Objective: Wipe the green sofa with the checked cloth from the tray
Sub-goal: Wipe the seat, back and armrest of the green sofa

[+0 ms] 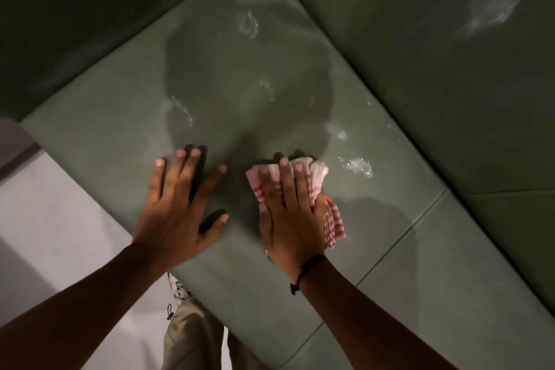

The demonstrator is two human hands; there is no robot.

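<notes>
The green sofa point(234, 75) fills most of the view, its seat cushion shiny with wet streaks and droplets. My right hand point(288, 213) lies flat on a folded red-and-white checked cloth point(332, 219), pressing it onto the seat near the front edge. The cloth shows beyond my fingertips and to the right of my palm. My left hand point(180, 207) rests flat on the cushion to the left of the cloth, fingers spread and holding nothing. The tray is not in view.
The sofa backrest point(435, 54) rises at the right and top, with a wet smear high on it. A seam point(399, 243) divides this cushion from the one on the right. Pale floor point(60, 219) lies at the left. My trouser leg point(192, 336) and shoe are below.
</notes>
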